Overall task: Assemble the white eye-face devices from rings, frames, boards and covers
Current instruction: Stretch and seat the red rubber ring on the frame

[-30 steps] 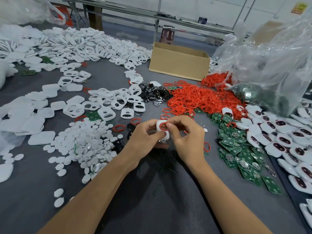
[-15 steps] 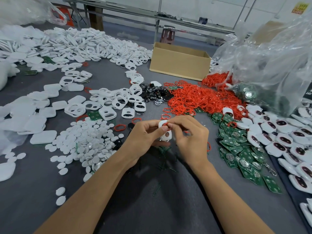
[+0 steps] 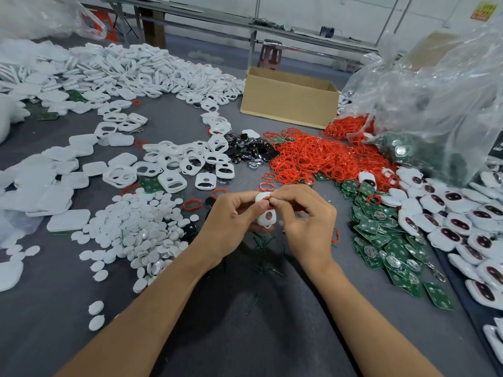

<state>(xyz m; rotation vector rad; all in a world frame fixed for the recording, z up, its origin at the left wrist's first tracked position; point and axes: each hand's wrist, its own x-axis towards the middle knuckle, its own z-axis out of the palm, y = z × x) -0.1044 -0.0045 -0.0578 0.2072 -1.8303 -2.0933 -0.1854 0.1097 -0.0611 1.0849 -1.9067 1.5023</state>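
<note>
I'm holding the white frame (image 3: pixel 267 218) up off the grey table (image 3: pixel 174 123), between both hands and just short of the pile of red rings (image 3: pixel 313 159). I'd say that keeps the next part within easy reach. My left hand (image 3: pixel 231 221) grips the frame, thumb curled over its upper edge to steady it. My right hand (image 3: pixel 307 216) pinches a red ring (image 3: pixel 268 199) against the frame's top, fingers curled tight, seemingly to seat it. Both wrists angle inward, forearms converging. Green boards (image 3: pixel 373 227) lie just to the right, finished devices (image 3: pixel 457 224) beyond them.
</note>
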